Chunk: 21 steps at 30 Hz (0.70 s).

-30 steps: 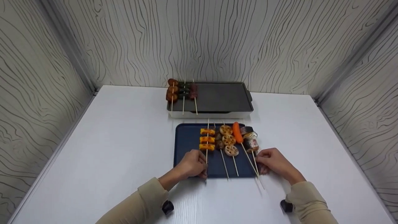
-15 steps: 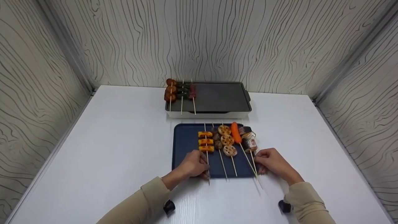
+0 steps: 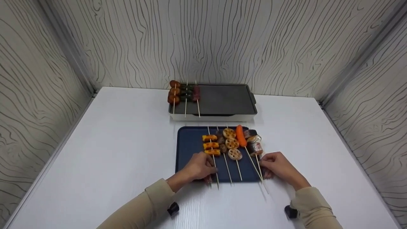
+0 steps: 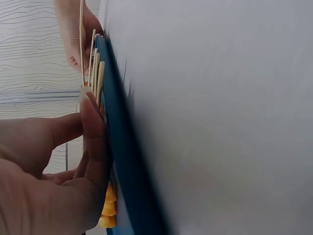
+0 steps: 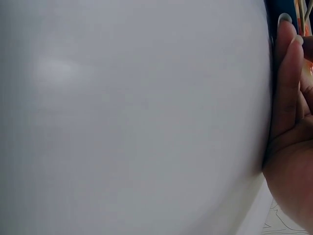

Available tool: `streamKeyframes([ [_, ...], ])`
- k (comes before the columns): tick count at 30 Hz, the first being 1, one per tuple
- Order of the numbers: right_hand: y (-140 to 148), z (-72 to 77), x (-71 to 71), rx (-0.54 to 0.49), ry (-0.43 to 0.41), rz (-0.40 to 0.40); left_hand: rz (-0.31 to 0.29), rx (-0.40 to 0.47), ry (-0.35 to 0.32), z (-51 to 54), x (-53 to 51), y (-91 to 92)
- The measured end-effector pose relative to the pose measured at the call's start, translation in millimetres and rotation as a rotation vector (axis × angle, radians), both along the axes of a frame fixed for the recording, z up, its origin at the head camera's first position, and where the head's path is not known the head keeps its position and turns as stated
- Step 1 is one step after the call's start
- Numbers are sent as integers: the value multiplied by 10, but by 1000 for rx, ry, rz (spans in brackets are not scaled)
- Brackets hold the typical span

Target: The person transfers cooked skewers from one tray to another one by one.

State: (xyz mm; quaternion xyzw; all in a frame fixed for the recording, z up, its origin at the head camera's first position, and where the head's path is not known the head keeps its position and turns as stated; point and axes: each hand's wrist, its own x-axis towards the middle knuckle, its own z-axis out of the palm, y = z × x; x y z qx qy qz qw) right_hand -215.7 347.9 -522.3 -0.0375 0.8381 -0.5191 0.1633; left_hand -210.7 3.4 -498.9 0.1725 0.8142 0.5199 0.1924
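Note:
In the head view, a blue tray [image 3: 187,140] holds several skewers. My left hand [image 3: 200,167] pinches the stick of the leftmost one, a skewer of yellow grilled pieces [image 3: 210,145]. The left wrist view shows this hand [image 4: 58,166] with its thumb and fingertip meeting at a thin stick. At the tray's right side, my right hand [image 3: 278,163] has its curled fingers on the stick of a fish skewer [image 3: 255,147]. In the right wrist view the fingers [image 5: 288,93] lie along the tray's edge; their contact with the stick is mostly hidden.
Between the hands lie a dark meat skewer [image 3: 223,148], a lotus root skewer [image 3: 232,143] and a sausage skewer [image 3: 241,135], whose stick crosses the fish skewer's. Behind the tray stands a griddle [image 3: 229,98] bearing three skewers at its left. A patterned wall [image 3: 203,38] rises behind.
The yellow skewer's food end has come slightly nearer and its stick end has swung right, so it now slants. The left hand shifted slightly right; the right hand stays put. The view shifted slightly.

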Motion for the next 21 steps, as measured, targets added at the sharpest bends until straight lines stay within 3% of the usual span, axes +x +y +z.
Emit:
streamKeyframes([
  [4, 1, -1, -6, -3, 1, 9, -4, -32, 69, 142, -60, -85],
  [8, 11, 4, -5, -3, -3, 9, 24, -95, 185, 367, -163, -194],
  [12, 18, 15, 2, 4, -6, 9, 101, -161, 281, 632, -279, -319],
  [16, 14, 21, 12, 9, -4, 7, 196, -215, 318, 879, -410, -428],
  [21, -1, -1, 7, -9, 5, 12, 286, -291, 357, 1069, -580, -498],
])
